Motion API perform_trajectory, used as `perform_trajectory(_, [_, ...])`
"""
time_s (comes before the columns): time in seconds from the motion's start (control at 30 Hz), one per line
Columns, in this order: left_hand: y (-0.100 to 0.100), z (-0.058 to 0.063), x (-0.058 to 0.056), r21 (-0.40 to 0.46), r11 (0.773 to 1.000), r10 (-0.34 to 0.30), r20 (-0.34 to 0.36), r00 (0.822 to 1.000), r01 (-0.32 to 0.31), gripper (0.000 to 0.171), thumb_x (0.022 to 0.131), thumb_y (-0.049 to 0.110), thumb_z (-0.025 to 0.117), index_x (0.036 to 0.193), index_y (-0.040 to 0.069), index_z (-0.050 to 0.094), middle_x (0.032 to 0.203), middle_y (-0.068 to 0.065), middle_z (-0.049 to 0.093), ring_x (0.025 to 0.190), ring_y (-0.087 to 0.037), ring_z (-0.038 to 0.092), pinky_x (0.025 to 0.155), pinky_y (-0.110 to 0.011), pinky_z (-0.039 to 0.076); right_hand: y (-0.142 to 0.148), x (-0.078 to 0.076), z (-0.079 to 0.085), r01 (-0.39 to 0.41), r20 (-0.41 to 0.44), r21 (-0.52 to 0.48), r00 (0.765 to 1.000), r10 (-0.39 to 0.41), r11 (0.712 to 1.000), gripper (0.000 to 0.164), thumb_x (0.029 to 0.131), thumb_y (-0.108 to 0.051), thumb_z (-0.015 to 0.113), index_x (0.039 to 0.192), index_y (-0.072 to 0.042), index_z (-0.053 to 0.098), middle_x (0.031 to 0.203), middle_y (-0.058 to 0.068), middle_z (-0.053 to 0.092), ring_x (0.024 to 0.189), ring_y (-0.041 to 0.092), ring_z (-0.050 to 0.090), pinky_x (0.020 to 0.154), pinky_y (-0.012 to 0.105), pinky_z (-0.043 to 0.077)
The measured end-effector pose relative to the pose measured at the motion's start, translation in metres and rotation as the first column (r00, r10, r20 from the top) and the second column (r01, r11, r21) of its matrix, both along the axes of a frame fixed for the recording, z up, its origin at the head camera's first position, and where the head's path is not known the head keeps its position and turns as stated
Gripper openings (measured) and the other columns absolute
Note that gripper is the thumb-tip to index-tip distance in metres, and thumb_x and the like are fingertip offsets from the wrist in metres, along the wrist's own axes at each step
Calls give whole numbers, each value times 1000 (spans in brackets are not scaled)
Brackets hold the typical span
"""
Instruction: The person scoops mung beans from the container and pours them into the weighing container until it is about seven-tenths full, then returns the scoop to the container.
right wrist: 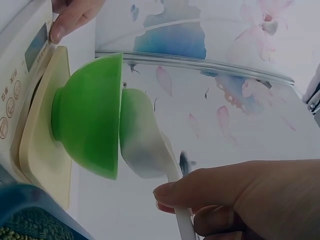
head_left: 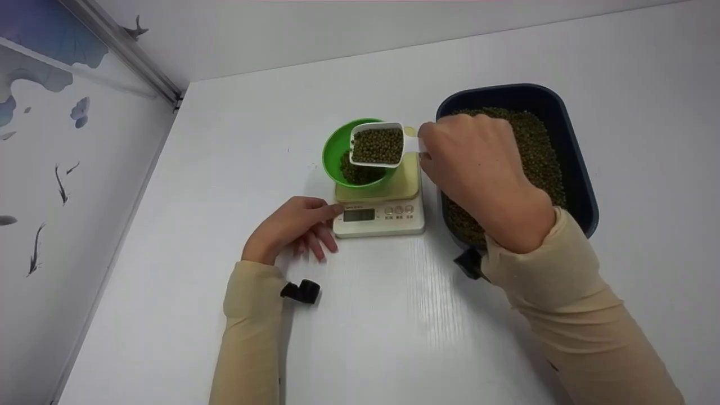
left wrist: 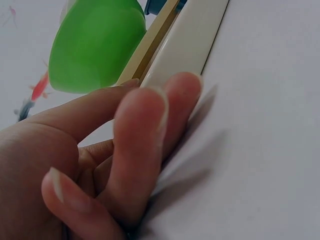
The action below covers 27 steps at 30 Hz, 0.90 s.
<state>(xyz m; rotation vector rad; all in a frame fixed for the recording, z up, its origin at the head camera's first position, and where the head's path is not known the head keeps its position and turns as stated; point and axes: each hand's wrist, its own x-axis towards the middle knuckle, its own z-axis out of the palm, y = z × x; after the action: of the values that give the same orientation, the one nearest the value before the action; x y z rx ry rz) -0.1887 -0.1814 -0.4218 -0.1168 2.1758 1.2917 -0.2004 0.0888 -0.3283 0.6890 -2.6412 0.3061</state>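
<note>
You are holding a loaded scoop (head_left: 412, 145) over the green bowl (head_left: 335, 152)

Your right hand (head_left: 478, 163) is grasping the scoop by its handle, and the scoop is carrying a full load of small green beans (head_left: 378, 147). It is hanging over the right part of the bowl's mouth; whether the two rims are touching, you cannot tell from these views. More beans are already lying inside the bowl, which is standing upright on the kitchen scale (head_left: 394, 228). The scale's display (head_left: 359, 215) and its row of buttons are facing you, the reading too faint to make out.

Your left hand (head_left: 298, 225) is gripping nothing — its thumb is resting on the scale's corner beside the display, the other fingers spreading loosely by the scale's side. On the right, a dark blue bin (head_left: 575, 174) is holding a wide bed of beans, partly hidden beneath your right hand and wrist.
</note>
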Motion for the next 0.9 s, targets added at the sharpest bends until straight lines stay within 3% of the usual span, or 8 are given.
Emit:
perform_trajectory(0.07, [-4, -9, -3, 2, 1000, 3, 1, 1000, -3, 54, 78, 55, 58, 89, 2, 58, 71, -17, 65, 55, -32, 63, 35, -26, 37, 0, 0, 0, 2, -5, -3, 1000, -2, 1000, 27, 73, 5, 40, 51, -11, 39, 50, -1, 28, 47, 16, 22, 36, 32, 21])
perform_trajectory(0.13, [-3, -8, -2, -1, 1000, 6, 4, 1000, -6, 53, 78, 54, 58, 89, 2, 58, 71, -17, 65, 55, -31, 63, 35, -26, 37, 0, 0, 0, 5, -12, -9, 1000, -5, 1000, 27, 72, 5, 39, 51, -11, 38, 50, -1, 27, 47, 16, 21, 36, 32, 21])
perform_trajectory(0.43, [4, 8, 5, -7, 1000, 12, 1, 1000, -12, 44, 85, 45, 56, 89, 1, 58, 71, -18, 65, 54, -30, 63, 36, -25, 37, 2, -2, -1, 14, -27, -42, 1000, -16, 999, 27, 69, 8, 37, 50, -11, 36, 50, -1, 25, 48, 15, 19, 37, 31, 19])
perform_trajectory(0.73, [-4, -7, 0, -13, 1000, 9, 4, 1000, -9, 52, 78, 54, 58, 89, 3, 59, 72, -17, 66, 56, -32, 63, 36, -26, 38, 2, -1, -1, 15, -45, -51, 999, -17, 999, 30, 72, 8, 40, 50, -11, 36, 49, -1, 27, 47, 15, 20, 36, 30, 20])
perform_trajectory(0.9, [-3, -6, 0, -22, 1000, 8, -1, 1000, -8, 52, 79, 54, 58, 88, 3, 58, 71, -17, 66, 55, -31, 63, 36, -26, 37, 2, -2, -2, 8, -72, -70, 997, -13, 998, 31, 73, 9, 40, 49, -11, 34, 48, 0, 25, 46, 15, 19, 37, 30, 18])
